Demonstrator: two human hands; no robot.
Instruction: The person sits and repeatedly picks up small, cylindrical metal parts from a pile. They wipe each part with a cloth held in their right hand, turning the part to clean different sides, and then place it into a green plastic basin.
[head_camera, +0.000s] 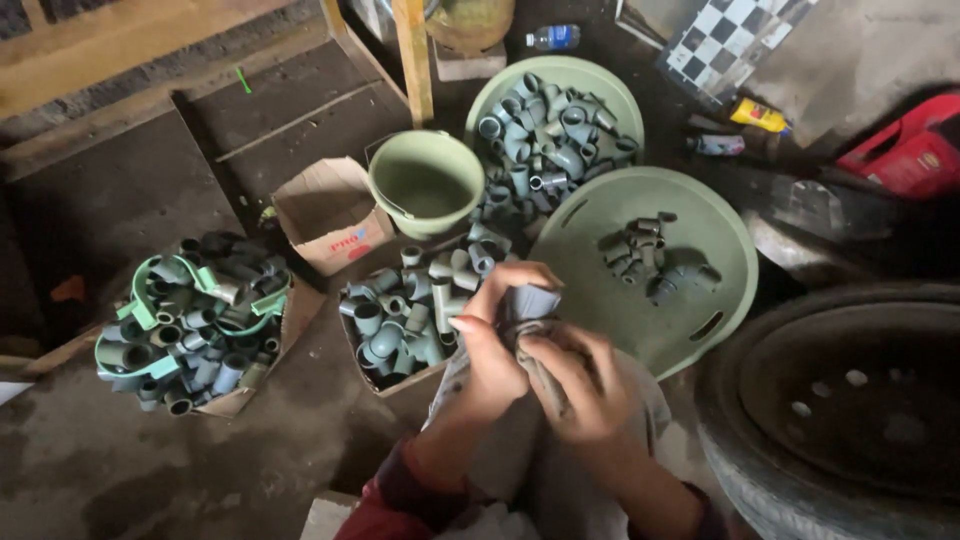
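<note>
Currently wiping step: left hand (492, 345) grips grey pipe fitting (530, 300) above lap, right hand (580, 385) clenched on grey cloth (530, 350) rubbing it. Next move likely needs fitting turned, unwiped side to cloth.

bare floor (150, 460) left; box (400, 385), lid (600, 290), tyre (830, 400) crowd front/right.

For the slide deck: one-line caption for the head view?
Left hand and right hand wipe a grey plastic pipe fitting with grey cloth.
</note>
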